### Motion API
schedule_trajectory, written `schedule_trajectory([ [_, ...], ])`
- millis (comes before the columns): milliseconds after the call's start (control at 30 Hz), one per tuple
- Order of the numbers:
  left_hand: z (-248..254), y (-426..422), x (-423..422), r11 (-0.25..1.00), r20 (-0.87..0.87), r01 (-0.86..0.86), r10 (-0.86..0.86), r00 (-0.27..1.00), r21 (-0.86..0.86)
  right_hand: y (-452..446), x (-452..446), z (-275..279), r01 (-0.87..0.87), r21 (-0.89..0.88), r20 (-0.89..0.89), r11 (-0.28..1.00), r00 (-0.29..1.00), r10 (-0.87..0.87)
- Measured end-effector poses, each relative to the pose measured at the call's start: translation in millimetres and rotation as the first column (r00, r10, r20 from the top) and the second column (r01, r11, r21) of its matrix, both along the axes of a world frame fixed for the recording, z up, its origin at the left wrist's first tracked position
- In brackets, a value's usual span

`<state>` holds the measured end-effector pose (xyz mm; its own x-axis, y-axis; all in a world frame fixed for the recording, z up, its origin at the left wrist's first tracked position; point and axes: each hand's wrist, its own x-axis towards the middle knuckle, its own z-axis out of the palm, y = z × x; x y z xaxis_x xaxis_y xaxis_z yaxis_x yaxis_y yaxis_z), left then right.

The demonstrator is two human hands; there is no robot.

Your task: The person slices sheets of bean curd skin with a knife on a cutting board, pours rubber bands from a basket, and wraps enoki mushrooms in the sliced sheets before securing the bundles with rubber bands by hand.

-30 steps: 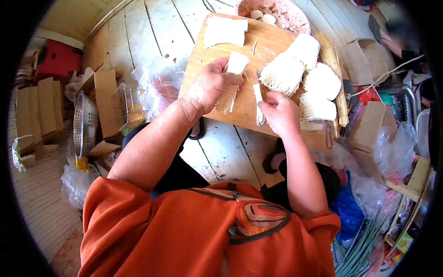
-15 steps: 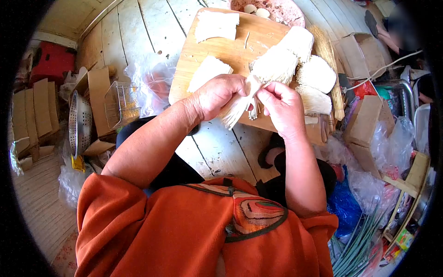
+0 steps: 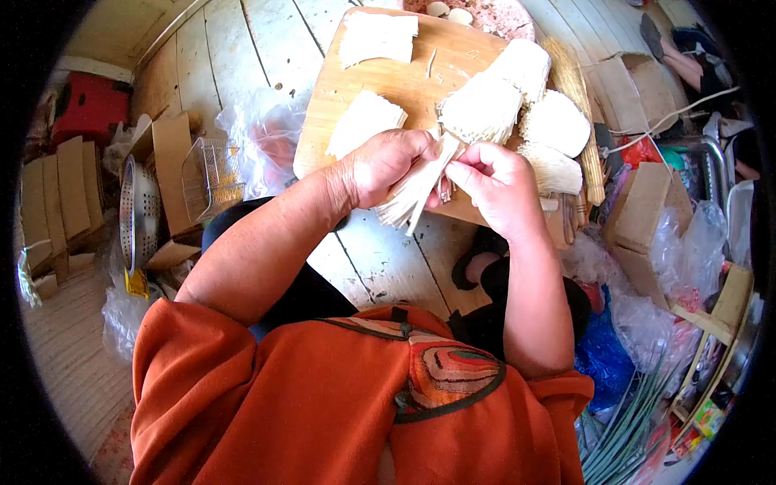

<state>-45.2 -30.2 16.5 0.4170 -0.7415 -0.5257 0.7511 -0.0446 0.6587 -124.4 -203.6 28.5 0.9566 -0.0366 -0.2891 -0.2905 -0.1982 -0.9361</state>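
Floor: light planks, showing above and below the work, with clutter crowding both sides of you.
Surface: wooden surface ahead of your knees, its near edge partly hidden behind your hands.
Right flank: open cardboard boxes, a blue bag and green stalks heaped by your right arm; part of another person's leg shows beyond.
Left flank: red case, metal colander tipped on its side, wire basket, and a clear plastic bag just beside the surface.
Basin: pink basin at the far edge, cut off by the frame.
Straw bundle: straw-coloured bundle lying along the right edge, hemming in the stacks.
White stacks: a group just beyond your right hand, crowding that side; one stack right behind your left hand, another farther off.
Left hand: your left hand is closed round the bunch of pale strips, ends fanned toward you over the near edge.
Right hand: your right hand, thumb and fingertips pinched together at the bunch's upper end; exact contact hidden.
Loose strand: one thin strand alone on the wood, between far stack and group.
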Motion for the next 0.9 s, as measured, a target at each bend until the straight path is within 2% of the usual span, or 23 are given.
schedule_trajectory([
  [33, -1.2, 2.5, 1.6, 0.997, 0.006, 0.082, -0.082, 0.997, -0.007, 0.7, -0.3, 0.0, -0.003, -0.004, 0.031, 1.000, 1.000, 0.003],
  [100, -0.9, 3.3, 0.5, 0.997, 0.001, 0.072, -0.072, 0.997, 0.001, 2.0, -0.1, -3.5, -0.008, -0.008, 0.060, 1.000, 0.998, 0.008],
  [167, -3.0, 4.8, 1.0, 0.998, -0.002, 0.063, -0.063, 0.998, 0.009, 3.3, 1.4, -12.5, 0.088, 0.056, 0.191, 0.995, 0.977, -0.097],
  [200, -6.3, 6.2, 2.4, 0.990, -0.030, 0.118, -0.121, 0.992, -0.072, 4.0, 1.4, -10.1, 0.087, 0.056, 0.190, 0.995, 0.977, -0.096],
  [233, -8.6, 7.6, 3.1, 0.973, -0.054, 0.170, -0.180, 0.982, -0.155, 4.6, 1.2, -5.4, 0.092, 0.163, 0.146, 0.982, 0.982, -0.116],
  [267, -10.1, 8.8, 2.9, 0.973, -0.055, 0.169, -0.179, 0.982, -0.155, 5.0, 1.0, -2.2, 0.101, 0.267, 0.099, 0.958, 0.986, -0.131],
  [300, -9.8, 9.5, 2.5, 0.966, -0.120, 0.189, -0.211, 0.970, -0.175, 3.4, 0.9, -1.5, 0.100, 0.267, 0.098, 0.958, 0.987, -0.130],
  [367, -6.6, 10.0, 0.7, 0.959, -0.185, 0.205, -0.241, 0.953, -0.196, -1.4, 0.6, -0.7, -0.073, 0.265, 0.079, 0.962, 0.995, 0.054],
  [433, 2.6, 7.9, -0.8, 0.976, -0.287, 0.176, -0.207, 0.935, -0.130, -2.2, 1.2, 2.5, -0.084, 0.314, 0.053, 0.946, 0.996, 0.071],
  [467, -2.6, 8.4, -0.3, 0.967, -0.242, 0.184, -0.224, 0.944, -0.179, -2.8, 0.8, 3.2, -0.092, 0.362, 0.028, 0.928, 0.996, 0.088],
  [567, 1.7, 12.4, -0.6, 0.951, -0.200, 0.234, -0.274, 0.941, -0.202, -3.8, -0.5, -1.4, -0.090, 0.270, 0.112, 0.959, 0.992, 0.061],
  [633, -3.0, 10.8, -4.3, 0.938, -0.164, 0.250, -0.293, 0.942, -0.239, -3.9, -1.5, 3.2, -0.083, 0.315, 0.098, 0.946, 0.994, 0.055],
  [700, -1.7, 8.8, -6.0, 0.932, -0.023, 0.342, -0.347, 0.938, -0.118, -4.0, -2.6, 6.7, -0.079, 0.360, 0.083, 0.930, 0.995, 0.052],
  [800, 2.4, 9.7, -6.3, 0.914, -0.038, 0.390, -0.397, 0.917, -0.113, -6.0, -4.2, 8.2, -0.101, 0.392, 0.063, 0.914, 0.995, 0.083],
  [867, 8.1, 8.6, -10.8, 0.901, -0.016, 0.419, -0.423, 0.906, -0.112, -8.7, -5.1, 7.9, -0.214, 0.369, 0.116, 0.905, 0.976, 0.184],
  [900, 12.9, 9.0, -12.4, 0.901, -0.017, 0.420, -0.424, 0.905, -0.111, -8.4, -6.1, 10.0, -0.212, 0.370, 0.115, 0.904, 0.977, 0.182],
])
